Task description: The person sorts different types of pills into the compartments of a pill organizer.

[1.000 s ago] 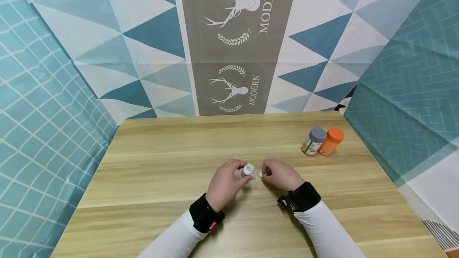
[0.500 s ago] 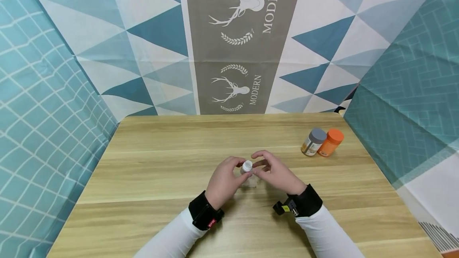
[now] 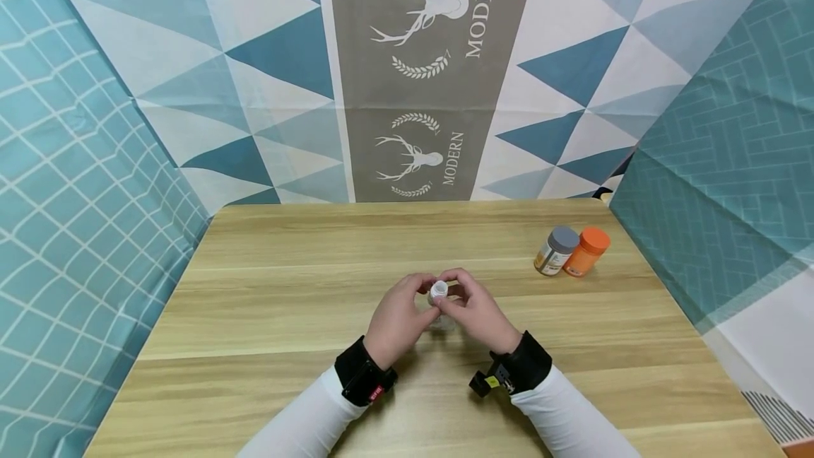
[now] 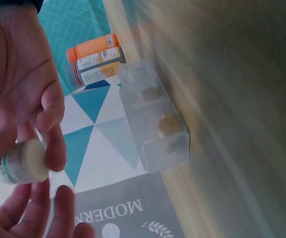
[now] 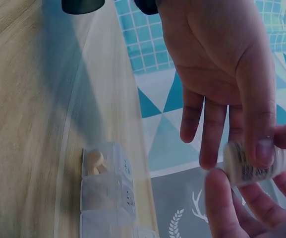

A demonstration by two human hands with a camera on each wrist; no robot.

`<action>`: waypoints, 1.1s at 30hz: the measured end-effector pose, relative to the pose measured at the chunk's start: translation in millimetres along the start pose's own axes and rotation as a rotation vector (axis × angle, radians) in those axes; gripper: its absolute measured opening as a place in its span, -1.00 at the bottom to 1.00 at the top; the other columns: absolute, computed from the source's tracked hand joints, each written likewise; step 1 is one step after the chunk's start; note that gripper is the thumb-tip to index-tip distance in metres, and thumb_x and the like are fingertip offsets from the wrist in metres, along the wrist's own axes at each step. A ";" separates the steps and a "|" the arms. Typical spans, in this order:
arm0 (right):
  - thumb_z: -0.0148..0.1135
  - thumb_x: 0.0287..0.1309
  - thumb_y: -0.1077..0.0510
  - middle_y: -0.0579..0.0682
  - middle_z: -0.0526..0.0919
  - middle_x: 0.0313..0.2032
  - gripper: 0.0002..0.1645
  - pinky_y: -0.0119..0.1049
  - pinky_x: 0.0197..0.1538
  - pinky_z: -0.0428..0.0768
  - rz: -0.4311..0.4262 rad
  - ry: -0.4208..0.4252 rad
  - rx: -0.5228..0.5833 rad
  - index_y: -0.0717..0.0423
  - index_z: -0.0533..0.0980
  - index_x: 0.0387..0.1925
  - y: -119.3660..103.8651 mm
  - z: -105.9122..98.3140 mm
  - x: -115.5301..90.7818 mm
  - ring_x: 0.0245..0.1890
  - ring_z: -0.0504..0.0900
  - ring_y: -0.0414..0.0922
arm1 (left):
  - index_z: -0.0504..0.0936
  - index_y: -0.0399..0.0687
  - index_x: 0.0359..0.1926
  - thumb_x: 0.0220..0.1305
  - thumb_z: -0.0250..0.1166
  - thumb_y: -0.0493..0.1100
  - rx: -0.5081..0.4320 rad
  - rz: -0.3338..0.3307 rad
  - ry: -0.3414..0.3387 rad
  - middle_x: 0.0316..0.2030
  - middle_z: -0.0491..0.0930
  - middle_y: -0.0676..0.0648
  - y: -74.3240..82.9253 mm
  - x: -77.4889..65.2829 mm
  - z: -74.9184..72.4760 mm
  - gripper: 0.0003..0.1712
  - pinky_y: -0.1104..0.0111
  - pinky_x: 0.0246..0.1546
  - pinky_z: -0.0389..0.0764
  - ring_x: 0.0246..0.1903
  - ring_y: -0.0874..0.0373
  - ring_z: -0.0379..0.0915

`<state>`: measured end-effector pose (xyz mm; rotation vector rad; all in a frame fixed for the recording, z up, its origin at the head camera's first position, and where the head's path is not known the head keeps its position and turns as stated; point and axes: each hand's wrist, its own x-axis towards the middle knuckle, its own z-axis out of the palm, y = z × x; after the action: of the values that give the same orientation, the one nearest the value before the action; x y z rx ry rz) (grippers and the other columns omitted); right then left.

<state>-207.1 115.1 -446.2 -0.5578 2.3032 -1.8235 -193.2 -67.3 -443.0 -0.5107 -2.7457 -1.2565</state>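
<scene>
A small white pill bottle (image 3: 439, 290), its neck uncapped, is between both hands above the table. My left hand (image 3: 399, 320) grips it from the left, my right hand (image 3: 477, 316) from the right with thumb and fingers. In the left wrist view the bottle (image 4: 21, 163) lies across the fingers; in the right wrist view the right thumb presses the printed label of the bottle (image 5: 252, 166). Under the hands stands a clear pill organizer (image 4: 135, 111) with compartments. Round tan tablets (image 5: 95, 161) lie inside it. The hands hide most of the organizer in the head view.
At the back right stand a grey-lidded bottle (image 3: 555, 251) and an orange bottle (image 3: 586, 253), side by side. The wooden table (image 3: 286, 267) meets patterned cloths at the back and sides.
My right hand has come from the organizer's right side up to the bottle and now holds it with the left hand. The left hand has kept its grip on the bottle.
</scene>
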 end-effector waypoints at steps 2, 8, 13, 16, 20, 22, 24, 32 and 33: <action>0.26 0.33 0.18 0.10 0.56 0.03 -0.66 -0.27 -0.10 0.64 0.000 0.045 -0.037 0.12 0.43 0.08 0.1 -1.6 -0.1 0.03 0.58 0.02 | 0.50 -0.07 0.19 0.19 0.45 -0.01 0.019 0.011 -0.032 0.07 0.56 -0.03 -1.6 1.0 -0.8 -0.40 0.18 0.03 0.55 0.05 0.11 0.50; 0.26 0.33 0.15 0.05 0.60 -0.06 -0.62 -0.27 -0.08 0.59 0.007 0.130 -0.193 0.16 0.46 0.12 3.5 -13.0 -4.3 -0.03 0.57 -0.02 | 0.52 -0.11 0.15 0.14 0.49 0.02 0.237 0.109 -0.145 0.10 0.54 -0.07 -14.2 1.5 -0.7 -0.38 0.21 0.16 0.48 0.13 0.04 0.46; 0.29 0.29 0.20 0.01 0.62 -0.10 -0.65 -0.27 -0.16 0.59 -0.004 0.108 -0.410 0.15 0.50 0.07 7.2 -21.4 -8.8 -0.11 0.59 -0.09 | 0.62 -0.03 0.00 0.16 0.47 -0.02 0.391 0.203 -0.209 0.02 0.61 -0.01 -20.4 -0.8 -1.9 -0.59 0.25 0.07 0.54 0.02 0.09 0.54; 0.33 0.24 0.21 -0.02 0.62 -0.14 -0.68 -0.30 -0.25 0.58 0.001 0.061 -0.564 0.12 0.51 0.01 10.8 -24.6 -11.5 -0.23 0.58 -0.16 | 0.64 -0.01 0.00 0.19 0.45 -0.06 0.415 0.239 -0.238 0.02 0.62 0.00 -20.7 -1.1 -1.3 -0.63 0.26 0.05 0.56 0.01 0.09 0.55; 0.38 0.18 0.19 -0.09 0.62 -0.21 -0.70 -0.29 -0.26 0.55 0.001 -0.011 -0.765 0.07 0.53 -0.06 16.3 -26.0 -13.5 -0.30 0.53 -0.24 | 0.67 -0.01 0.00 0.22 0.40 -0.17 0.417 0.254 -0.254 -0.01 0.65 0.02 -19.4 -0.4 0.6 -0.69 0.29 0.05 0.56 0.00 0.12 0.57; 0.40 0.16 0.17 -0.13 0.61 -0.22 -0.70 -0.26 -0.22 0.55 -0.010 -0.050 -0.837 0.04 0.53 -0.08 17.7 -25.6 -13.8 -0.29 0.53 -0.26 | 0.70 0.00 -0.03 0.21 0.39 -0.22 0.424 0.256 -0.261 -0.05 0.67 0.04 -19.3 -0.1 1.9 -0.72 0.32 0.01 0.57 -0.04 0.15 0.58; 0.41 0.16 0.15 -0.17 0.61 -0.24 -0.71 -0.24 -0.19 0.56 -0.023 -0.086 -0.888 0.01 0.53 -0.10 18.3 -24.7 -13.6 -0.28 0.53 -0.28 | 0.73 0.01 -0.08 0.20 0.38 -0.26 0.434 0.262 -0.266 -0.09 0.68 0.06 -18.9 -0.3 3.0 -0.75 0.34 -0.04 0.58 -0.08 0.17 0.60; 0.38 0.19 0.10 -0.15 0.64 -0.17 -0.70 -0.21 -0.10 0.59 -0.054 -0.155 -0.976 -0.01 0.57 -0.05 12.8 -19.6 -12.4 -0.19 0.58 -0.25 | 0.74 0.04 -0.08 0.26 0.29 -0.35 0.475 0.257 -0.271 -0.11 0.68 0.05 -16.9 -2.9 3.2 -0.72 0.37 -0.11 0.60 -0.14 0.17 0.61; 0.38 0.19 0.10 -0.14 0.64 -0.17 -0.70 -0.21 -0.10 0.59 -0.061 -0.157 -0.988 -0.01 0.57 -0.04 12.3 -19.4 -12.3 -0.18 0.59 -0.24 | 0.74 0.05 -0.08 0.28 0.27 -0.35 0.480 0.257 -0.272 -0.12 0.68 0.05 -16.7 -2.8 3.5 -0.71 0.37 -0.11 0.60 -0.14 0.17 0.61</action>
<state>-204.8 139.6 -454.5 -0.8304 2.9518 -0.4893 -195.8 -75.6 -457.9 -0.9927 -2.9230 -0.4759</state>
